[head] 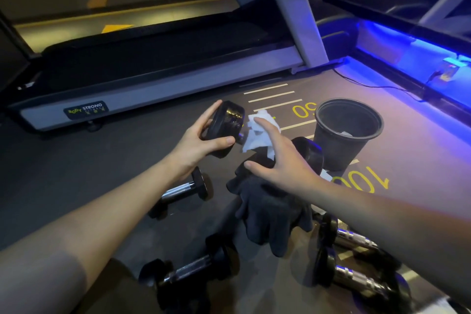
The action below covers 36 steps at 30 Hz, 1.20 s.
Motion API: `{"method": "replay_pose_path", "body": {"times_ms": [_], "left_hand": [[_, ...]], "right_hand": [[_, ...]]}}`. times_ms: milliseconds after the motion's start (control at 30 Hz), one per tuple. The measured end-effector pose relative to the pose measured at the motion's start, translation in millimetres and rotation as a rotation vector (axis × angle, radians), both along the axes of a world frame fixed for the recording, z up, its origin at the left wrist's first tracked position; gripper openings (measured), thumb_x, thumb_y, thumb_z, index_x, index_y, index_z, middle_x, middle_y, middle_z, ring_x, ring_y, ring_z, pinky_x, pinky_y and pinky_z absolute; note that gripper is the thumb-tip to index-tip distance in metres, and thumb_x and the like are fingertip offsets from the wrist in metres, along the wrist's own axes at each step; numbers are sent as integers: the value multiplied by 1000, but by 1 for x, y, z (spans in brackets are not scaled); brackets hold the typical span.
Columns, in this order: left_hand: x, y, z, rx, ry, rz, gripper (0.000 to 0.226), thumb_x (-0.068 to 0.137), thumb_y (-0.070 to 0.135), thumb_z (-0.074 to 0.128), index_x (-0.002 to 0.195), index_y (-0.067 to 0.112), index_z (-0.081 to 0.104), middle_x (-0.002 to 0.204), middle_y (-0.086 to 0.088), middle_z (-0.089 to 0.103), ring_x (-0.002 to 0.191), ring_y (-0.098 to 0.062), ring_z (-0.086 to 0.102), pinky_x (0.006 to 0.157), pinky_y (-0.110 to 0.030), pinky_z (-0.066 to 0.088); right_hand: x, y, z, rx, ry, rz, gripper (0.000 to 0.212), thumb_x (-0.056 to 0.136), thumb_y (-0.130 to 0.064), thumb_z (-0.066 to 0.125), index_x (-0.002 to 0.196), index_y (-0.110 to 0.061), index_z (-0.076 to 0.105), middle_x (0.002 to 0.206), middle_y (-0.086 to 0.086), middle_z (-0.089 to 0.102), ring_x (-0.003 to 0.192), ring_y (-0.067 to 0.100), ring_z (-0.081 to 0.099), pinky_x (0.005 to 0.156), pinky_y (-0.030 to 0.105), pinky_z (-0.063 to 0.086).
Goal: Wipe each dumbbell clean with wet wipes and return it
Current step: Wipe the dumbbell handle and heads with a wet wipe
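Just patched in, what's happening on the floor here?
A person is cleaning dumbbells on a gym floor beside a treadmill. The left hand grips one end of a raised dumbbell, while the right hand presses a white wet wipe against its handle area with straight fingers. Four more dumbbells lie on the floor nearby, next to a dark cloth and a black bin.
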<state>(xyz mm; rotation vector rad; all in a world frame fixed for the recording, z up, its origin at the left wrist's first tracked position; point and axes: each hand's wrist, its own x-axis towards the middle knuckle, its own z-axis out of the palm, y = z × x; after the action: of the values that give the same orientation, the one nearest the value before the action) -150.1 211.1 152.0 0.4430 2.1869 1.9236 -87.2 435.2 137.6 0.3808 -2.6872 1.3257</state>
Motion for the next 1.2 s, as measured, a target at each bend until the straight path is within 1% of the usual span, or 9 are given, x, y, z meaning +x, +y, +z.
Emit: {"method": "replay_pose_path", "body": {"times_ms": [200, 333, 433, 567, 633, 733, 800, 967, 1200], "left_hand": [[1, -1, 1, -20, 6, -14, 87, 65, 30, 87, 137, 57, 47, 139, 6, 60, 127, -8, 58, 112, -42, 44], [1, -2, 0, -15, 4, -14, 87, 65, 28, 87, 137, 56, 47, 138, 6, 61, 128, -9, 57, 112, -40, 44], [0, -4, -2, -13, -2, -12, 87, 70, 22, 87, 139, 56, 46, 138, 6, 60, 131, -11, 55, 113, -43, 43], [-1, -4, -1, -15, -13, -16, 90, 69, 25, 87, 142, 56, 44, 140, 4, 58, 129, -14, 57, 111, -45, 46], [0, -3, 0, -12, -10, -16, 92, 69, 24, 87, 145, 52, 43, 139, 2, 58, 127, -14, 59, 110, -43, 46], [1, -2, 1, -11, 2, -18, 93, 73, 15, 86, 149, 46, 41, 136, 2, 60, 122, -12, 62, 110, -41, 47], [2, -2, 0, -7, 1, -21, 91, 73, 16, 84, 148, 47, 41, 137, 2, 60, 123, -12, 62, 109, -41, 47], [2, -3, 1, -20, 6, -28, 94, 68, 26, 87, 148, 49, 41, 141, 4, 57, 126, -9, 59, 108, -39, 48], [-2, -4, -2, -22, 3, -43, 95, 65, 34, 86, 146, 53, 40, 144, 3, 54, 129, -12, 57, 106, -39, 50]], "right_hand": [[-19, -13, -6, -17, -16, 45, 82, 83, -57, 60, 150, -49, 13, 155, -18, 31, 141, 19, 34, 109, 47, 38], [-30, -19, -13, 7, -72, 29, 64, 85, -61, 45, 145, -50, 25, 138, -6, 52, 131, 29, 42, 105, 52, 40], [-33, -20, -14, 15, -129, -5, 65, 80, -70, 37, 141, -46, 37, 138, -3, 44, 132, 30, 39, 109, 52, 36], [-33, -15, -13, -52, -66, -84, 58, 80, -65, 41, 130, -41, 58, 152, -7, 25, 143, 23, 27, 116, 43, 28], [-36, -12, -11, -128, -72, -56, 48, 90, -54, 43, 127, -33, 65, 151, -7, 34, 141, 14, 32, 117, 38, 28], [-37, -11, -6, -235, -50, -40, 31, 103, -29, 48, 118, -18, 72, 129, -8, 60, 123, 5, 52, 110, 38, 37], [-36, -10, -6, -233, 8, -51, 23, 100, -23, 56, 116, -21, 72, 120, -9, 66, 116, 5, 57, 104, 37, 43], [-37, -10, -5, -229, 4, -56, 52, 79, -18, 77, 127, -27, 58, 115, -13, 65, 113, 5, 59, 97, 28, 49], [-53, -9, 12, -30, -26, -54, 47, 68, -34, 89, 105, -22, 63, 96, -9, 63, 85, 2, 57, 65, 9, 40]]}}
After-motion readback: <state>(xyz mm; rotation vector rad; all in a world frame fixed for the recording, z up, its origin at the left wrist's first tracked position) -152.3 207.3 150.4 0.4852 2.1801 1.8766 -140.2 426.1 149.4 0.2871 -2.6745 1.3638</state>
